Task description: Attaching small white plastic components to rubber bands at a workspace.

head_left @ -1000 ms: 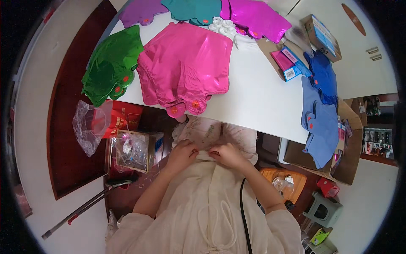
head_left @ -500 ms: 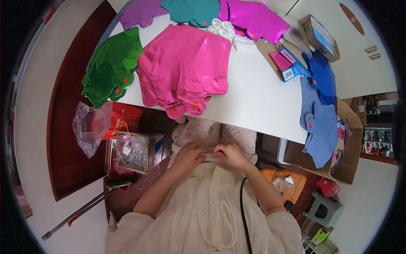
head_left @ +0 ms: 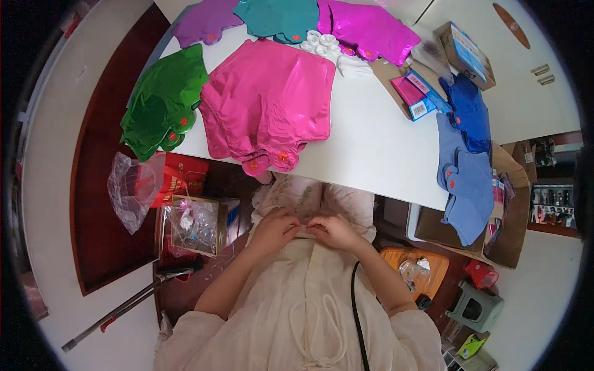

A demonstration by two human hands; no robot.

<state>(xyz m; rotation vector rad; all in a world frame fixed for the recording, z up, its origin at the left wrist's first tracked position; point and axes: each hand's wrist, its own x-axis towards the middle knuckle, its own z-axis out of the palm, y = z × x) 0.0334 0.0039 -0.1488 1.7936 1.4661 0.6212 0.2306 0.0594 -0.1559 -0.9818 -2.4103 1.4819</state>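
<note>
My left hand (head_left: 276, 230) and my right hand (head_left: 334, 231) rest close together over my lap, near the lower edge of my cream garment (head_left: 303, 272). Both have curled fingers, with pale cloth between and under them; whether they pinch it is hidden. Beyond them, on the white table (head_left: 371, 133), lies a large stack of flat, shiny pink foil-like pieces (head_left: 269, 96). Its scalloped near end bears round orange-red marks and hangs slightly over the table edge. Neither hand touches the stack.
Similar stacks lie around it: green (head_left: 164, 99), purple (head_left: 204, 21), teal (head_left: 278, 17), magenta (head_left: 368, 31), dark blue (head_left: 469, 111) and grey-blue (head_left: 467, 195). White rolls (head_left: 320, 43) sit at the back. Right of them are small boxes (head_left: 417, 93). An open carton (head_left: 510, 210) stands at right.
The view has shifted slightly. My right hand has moved a little left, narrowing the gap between my hands. The stacks stay in place on the table.
</note>
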